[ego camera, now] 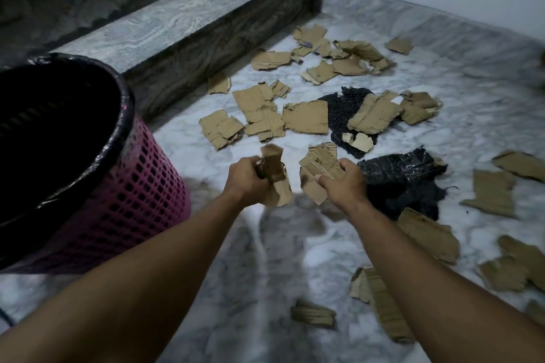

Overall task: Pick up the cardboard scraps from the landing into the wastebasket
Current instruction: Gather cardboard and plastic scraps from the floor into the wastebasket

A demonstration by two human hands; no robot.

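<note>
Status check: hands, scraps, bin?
Left hand and right hand each grip cardboard. Many scraps on floor. Wastebasket left, unobstructed.

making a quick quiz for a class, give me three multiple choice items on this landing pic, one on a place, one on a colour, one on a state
1. Where does the wastebasket stand?
A. to the left of the hands, by the step
B. on top of the step
C. at the far right wall

2. What colour is the wastebasket's mesh wall?
A. green
B. pink
C. white

3. What are the hands doing?
A. both hang free
B. only the right hand holds a scrap
C. each grips a cardboard scrap

Answers:
1. A, it stands on the floor left of the left hand, beside the step.
2. B, pink mesh shows under its black liner.
3. C, the left hand and right hand each hold cardboard.
</note>
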